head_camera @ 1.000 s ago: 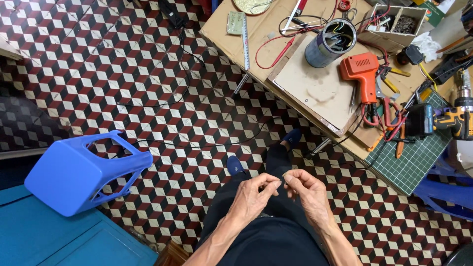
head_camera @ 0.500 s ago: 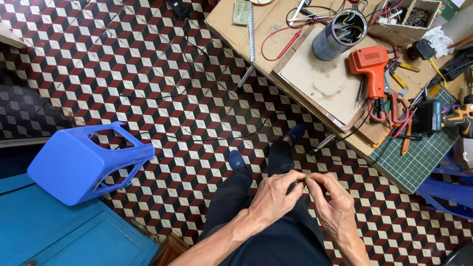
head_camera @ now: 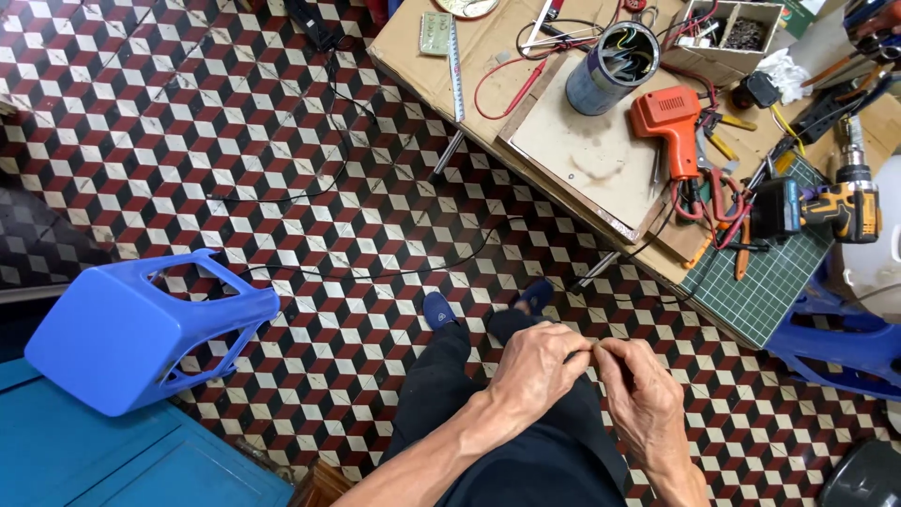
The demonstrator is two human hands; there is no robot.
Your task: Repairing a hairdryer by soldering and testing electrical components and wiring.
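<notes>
— What did the head view show of the hands?

— The left hand (head_camera: 540, 361) and right hand (head_camera: 638, 394) met over the lap, fingertips pinched together at one spot. Both were curled nearly closed; whatever they nipped was too small to make out, perhaps a thin wire.

— And around them?

— Dark trousers and blue shoes (head_camera: 439, 310) on the patterned tile floor (head_camera: 282, 122). A blue plastic stool (head_camera: 141, 329) lay tipped over to the left. Up right, the table (head_camera: 413, 47) carried an orange soldering gun (head_camera: 671, 117), a wound coil (head_camera: 610, 66), a yellow cordless drill (head_camera: 840, 207) and a green cutting mat (head_camera: 765, 282).
</notes>
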